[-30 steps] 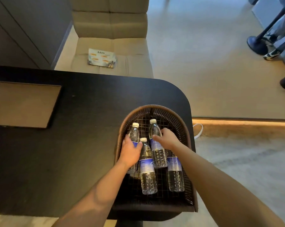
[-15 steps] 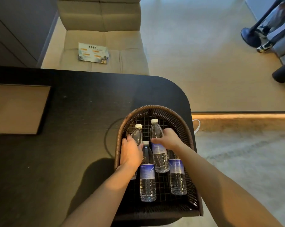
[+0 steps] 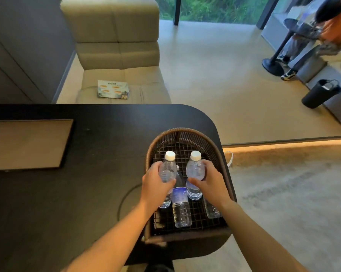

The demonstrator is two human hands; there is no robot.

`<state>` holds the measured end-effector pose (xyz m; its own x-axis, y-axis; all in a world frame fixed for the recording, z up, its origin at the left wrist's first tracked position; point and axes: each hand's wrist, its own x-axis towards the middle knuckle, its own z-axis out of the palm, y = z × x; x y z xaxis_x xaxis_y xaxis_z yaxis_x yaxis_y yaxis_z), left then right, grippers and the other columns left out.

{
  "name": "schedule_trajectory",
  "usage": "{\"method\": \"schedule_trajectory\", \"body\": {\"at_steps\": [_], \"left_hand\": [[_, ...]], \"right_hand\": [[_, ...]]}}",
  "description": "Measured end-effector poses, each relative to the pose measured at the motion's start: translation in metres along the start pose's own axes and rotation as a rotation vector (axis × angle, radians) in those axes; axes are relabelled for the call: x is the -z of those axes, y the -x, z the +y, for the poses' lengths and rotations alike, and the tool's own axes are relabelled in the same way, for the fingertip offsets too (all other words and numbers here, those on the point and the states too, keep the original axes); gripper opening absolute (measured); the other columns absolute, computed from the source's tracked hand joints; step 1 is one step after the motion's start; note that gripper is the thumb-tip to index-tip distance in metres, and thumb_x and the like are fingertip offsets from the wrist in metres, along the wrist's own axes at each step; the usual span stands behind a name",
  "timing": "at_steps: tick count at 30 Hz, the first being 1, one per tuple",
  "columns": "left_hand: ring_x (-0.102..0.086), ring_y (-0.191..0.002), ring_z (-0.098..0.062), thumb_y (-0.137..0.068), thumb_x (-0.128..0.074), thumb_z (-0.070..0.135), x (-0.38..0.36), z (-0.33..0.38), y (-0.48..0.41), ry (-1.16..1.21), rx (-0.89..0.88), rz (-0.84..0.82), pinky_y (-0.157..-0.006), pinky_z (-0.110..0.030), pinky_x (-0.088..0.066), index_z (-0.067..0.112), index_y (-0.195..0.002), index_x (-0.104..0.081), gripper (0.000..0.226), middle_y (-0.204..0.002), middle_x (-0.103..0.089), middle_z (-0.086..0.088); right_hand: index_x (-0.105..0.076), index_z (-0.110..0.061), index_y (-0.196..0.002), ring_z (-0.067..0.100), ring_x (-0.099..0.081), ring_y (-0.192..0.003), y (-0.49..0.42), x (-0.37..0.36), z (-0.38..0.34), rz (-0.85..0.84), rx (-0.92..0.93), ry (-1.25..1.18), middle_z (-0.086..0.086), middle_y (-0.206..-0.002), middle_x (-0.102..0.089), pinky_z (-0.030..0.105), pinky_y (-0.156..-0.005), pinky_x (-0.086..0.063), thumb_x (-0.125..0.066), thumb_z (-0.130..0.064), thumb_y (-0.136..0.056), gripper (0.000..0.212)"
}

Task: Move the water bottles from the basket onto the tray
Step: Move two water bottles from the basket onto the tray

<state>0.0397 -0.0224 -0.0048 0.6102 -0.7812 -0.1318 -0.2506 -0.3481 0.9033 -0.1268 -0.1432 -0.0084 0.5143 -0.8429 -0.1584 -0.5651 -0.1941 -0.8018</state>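
Note:
A dark woven basket (image 3: 186, 133) sits at the right end of the black table (image 3: 87, 193). My left hand (image 3: 155, 186) is shut around a clear white-capped water bottle (image 3: 167, 169), tilted up above the basket. My right hand (image 3: 209, 182) grips a second bottle (image 3: 194, 169) the same way. A third bottle (image 3: 180, 205) with a blue label lies on the basket floor between my hands. Another bottle (image 3: 211, 210) lies partly hidden under my right wrist. The flat tan tray (image 3: 28, 144) with a dark rim rests on the table at far left.
A beige armchair (image 3: 114, 46) with a leaflet (image 3: 113, 92) on its seat stands beyond the table. A person (image 3: 326, 26) sits at far right by a black stand (image 3: 273, 63) and a dark cylindrical bin (image 3: 320, 94). The table's rounded edge runs right of the basket.
Both hands have closed around a bottle each and raised them off the basket floor, caps pointing away. The camera has tilted up, showing more of the room.

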Motion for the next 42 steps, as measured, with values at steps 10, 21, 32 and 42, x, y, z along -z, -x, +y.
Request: {"method": "schedule_trajectory", "body": {"at_steps": [10, 21, 32, 42], "left_hand": [[-0.059, -0.103, -0.005, -0.070, -0.092, 0.024, 0.090, 0.039, 0.056, 0.036, -0.176, 0.167, -0.082, -0.014, -0.046, 0.022, -0.133, -0.058, 0.072, -0.109, -0.060, 0.017], [-0.065, -0.106, -0.015, -0.069, -0.093, 0.025, 0.230, -0.004, 0.107, -0.061, -0.130, 0.286, -0.087, -0.031, -0.055, 0.023, -0.129, -0.058, 0.069, -0.115, -0.068, 0.004], [-0.067, -0.102, -0.019, -0.066, -0.094, 0.022, 0.383, -0.082, 0.065, -0.128, 0.028, 0.409, -0.083, -0.035, -0.059, 0.021, -0.118, -0.057, 0.064, -0.112, -0.068, -0.002], [-0.059, -0.122, -0.020, -0.067, -0.094, 0.021, 0.507, -0.172, -0.068, -0.188, 0.159, 0.403, -0.096, -0.038, -0.054, 0.023, -0.134, -0.054, 0.078, -0.130, -0.063, 0.000]], "right_hand": [[-0.050, -0.033, -0.133, 0.011, -0.061, -0.112, 0.082, -0.003, -0.082, 0.241, 0.225, -0.132, -0.008, -0.123, -0.064, 0.031, -0.095, -0.051, -0.087, -0.028, -0.080, 0.065], [-0.046, -0.037, -0.122, 0.008, -0.061, -0.101, 0.107, -0.091, -0.178, 0.075, 0.335, -0.092, -0.018, -0.109, -0.058, 0.015, -0.078, -0.045, -0.087, -0.035, -0.077, 0.062], [-0.045, -0.031, -0.127, 0.010, -0.059, -0.103, 0.042, -0.248, -0.272, -0.141, 0.335, -0.063, -0.011, -0.116, -0.057, 0.016, -0.077, -0.047, -0.088, -0.033, -0.078, 0.065], [-0.050, -0.030, -0.123, 0.010, -0.062, -0.101, -0.071, -0.412, -0.345, -0.237, 0.225, -0.058, -0.008, -0.112, -0.063, 0.022, -0.083, -0.051, -0.089, -0.021, -0.077, 0.061]]}}
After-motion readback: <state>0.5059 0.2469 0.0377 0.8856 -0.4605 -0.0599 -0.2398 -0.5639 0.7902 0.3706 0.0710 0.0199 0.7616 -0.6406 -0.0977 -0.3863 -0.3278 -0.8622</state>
